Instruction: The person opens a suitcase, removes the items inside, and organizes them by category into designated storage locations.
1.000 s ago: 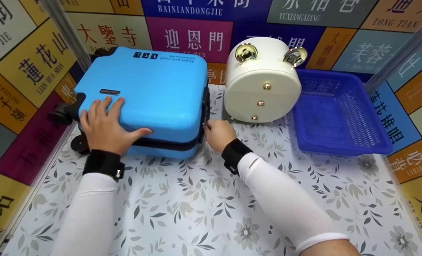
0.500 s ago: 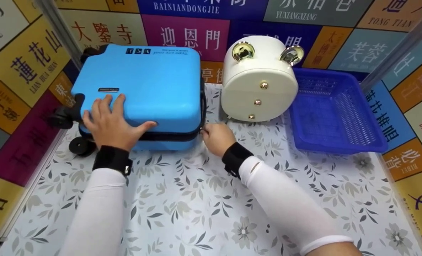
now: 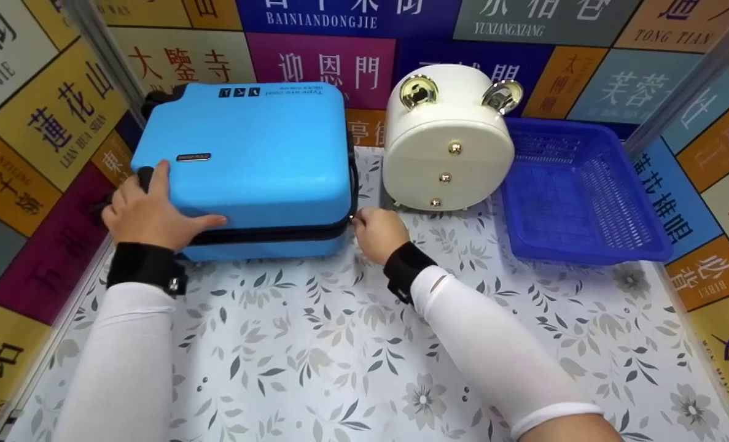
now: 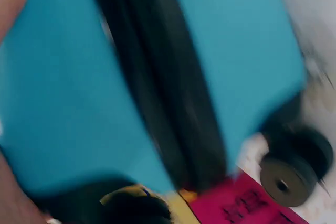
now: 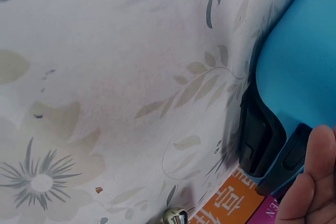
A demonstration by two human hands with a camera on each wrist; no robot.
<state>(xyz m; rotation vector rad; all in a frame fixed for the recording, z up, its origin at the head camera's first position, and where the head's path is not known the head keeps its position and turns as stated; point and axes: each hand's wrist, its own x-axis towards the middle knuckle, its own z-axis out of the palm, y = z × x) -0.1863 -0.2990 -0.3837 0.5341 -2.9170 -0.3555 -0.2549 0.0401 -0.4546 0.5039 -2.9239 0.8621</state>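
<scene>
A blue hard-shell suitcase lies flat at the back left, a black zipper band running round its side. My left hand rests on its near left corner, fingers spread toward the top and thumb stretched along the front side. At the near right corner, my right hand pinches a small zipper pull, mostly hidden by the fingers. The left wrist view shows the zipper band up close, blurred, with a black wheel. In the right wrist view, curled fingers stand beside black fittings.
Right of the suitcase stands a cream rounded case with gold ear-shaped pieces and gold knobs. A blue plastic basket sits beside it. Walls with coloured lettered panels enclose the leaf-patterned table.
My left hand has slid left from the suitcase's top to its near left corner, now covering the near wheel. The suitcase has turned slightly. My right hand stays at the near right corner.
</scene>
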